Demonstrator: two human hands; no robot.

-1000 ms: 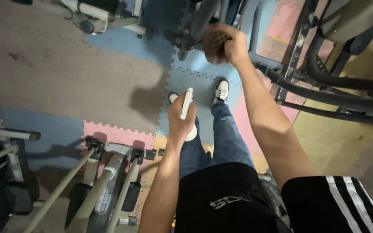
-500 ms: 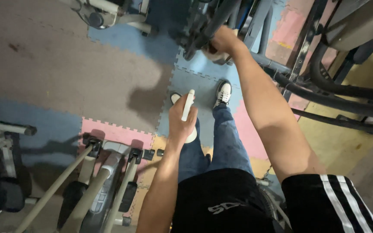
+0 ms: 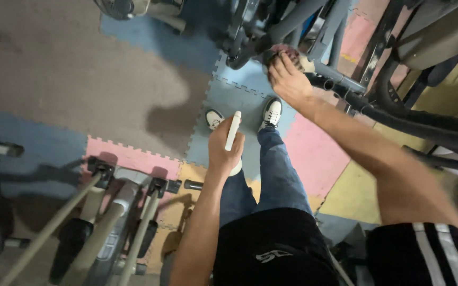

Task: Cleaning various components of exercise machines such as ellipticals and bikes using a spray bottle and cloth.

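Your right hand (image 3: 288, 79) is stretched forward and up, fingers closed over a dark reddish cloth (image 3: 283, 52) pressed against the grey metal frame (image 3: 298, 21) of an exercise machine. Your left hand (image 3: 225, 148) hangs lower, nearer your body than the frame, wrapped around a slim white bottle (image 3: 233, 133) whose narrow top points toward the machine. The bottle's lower end shows below your fist.

To wipe well, it seems best to keep the cloth flat on the bar, follow the tube along its length, and keep the bottle's tip aimed away from yourself.

Below the frame, your two white shoes (image 3: 271, 112) stand on a light blue foam floor tile (image 3: 229, 95) with toothed edges. Pink tiles (image 3: 128, 156) lie to either side of your legs, a yellow one toward your right, and a large grey-brown patch of mat spreads to the left of the frame. Black curved tubes (image 3: 425, 119) run off to the right of the frame. Another machine with pale poles (image 3: 88, 233) stands nearer you on your left.

No label can be made out on the bottle. Your dark shorts carry a small pale logo, and your sleeve (image 3: 436, 249) has white stripes.
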